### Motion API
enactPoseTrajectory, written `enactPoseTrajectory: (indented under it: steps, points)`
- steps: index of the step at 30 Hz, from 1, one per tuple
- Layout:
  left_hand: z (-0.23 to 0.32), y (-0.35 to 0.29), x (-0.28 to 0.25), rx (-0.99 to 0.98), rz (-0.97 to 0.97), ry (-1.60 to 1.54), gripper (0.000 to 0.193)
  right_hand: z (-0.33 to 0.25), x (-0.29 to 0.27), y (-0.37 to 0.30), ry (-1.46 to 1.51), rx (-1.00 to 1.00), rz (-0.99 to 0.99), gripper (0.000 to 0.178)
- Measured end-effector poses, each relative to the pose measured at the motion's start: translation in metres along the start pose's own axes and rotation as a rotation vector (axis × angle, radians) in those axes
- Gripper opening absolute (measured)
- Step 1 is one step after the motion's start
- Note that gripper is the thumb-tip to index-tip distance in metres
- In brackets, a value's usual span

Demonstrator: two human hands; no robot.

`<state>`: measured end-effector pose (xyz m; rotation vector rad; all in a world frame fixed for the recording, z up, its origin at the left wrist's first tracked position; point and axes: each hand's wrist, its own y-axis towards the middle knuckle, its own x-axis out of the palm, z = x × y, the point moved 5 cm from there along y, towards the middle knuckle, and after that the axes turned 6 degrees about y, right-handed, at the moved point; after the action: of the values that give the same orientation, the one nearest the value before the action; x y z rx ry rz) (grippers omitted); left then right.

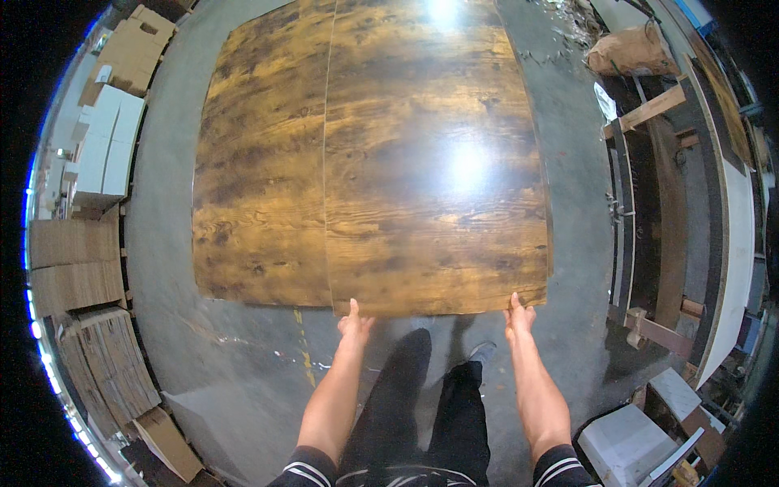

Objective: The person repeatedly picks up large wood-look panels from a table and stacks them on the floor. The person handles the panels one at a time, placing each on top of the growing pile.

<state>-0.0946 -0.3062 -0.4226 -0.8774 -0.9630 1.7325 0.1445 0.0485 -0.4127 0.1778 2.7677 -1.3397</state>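
over grey floor (pixel 166 211), clamping board (pixel 430 243) at near edge with left hand (pixel 355 326) and right hand (pixel 520 317), between thumbs (pixel 354 307) and fingers (pixel 368 323).

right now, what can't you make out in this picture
All in the head view:
Left hand and right hand: most fingertips, hidden beneath the wood-grain panel.
That panel's far end: cut off by the top edge.
Its grain: partly washed out by glare.
Brown sack: contents hidden by its wrapping.

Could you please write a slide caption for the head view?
Left hand and right hand hold the near edge of a glossy wood-grain panel beside a matching panel.
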Motion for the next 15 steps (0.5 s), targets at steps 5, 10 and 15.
enactPoseTrajectory:
  steps: [5,10,15]
  points:
    - [0.006,0.002,0.008,-0.019,-0.067,0.026,0.065,-0.007,0.013,0.001,0.001,0.035,-0.073,0.044]
    - [0.013,-0.001,0.017,-0.042,-0.059,0.005,0.067,-0.012,0.020,0.003,-0.042,0.075,-0.021,0.042]
    - [0.017,-0.001,0.021,-0.059,-0.013,0.065,0.065,-0.016,0.026,0.009,-0.061,0.075,-0.068,0.042]
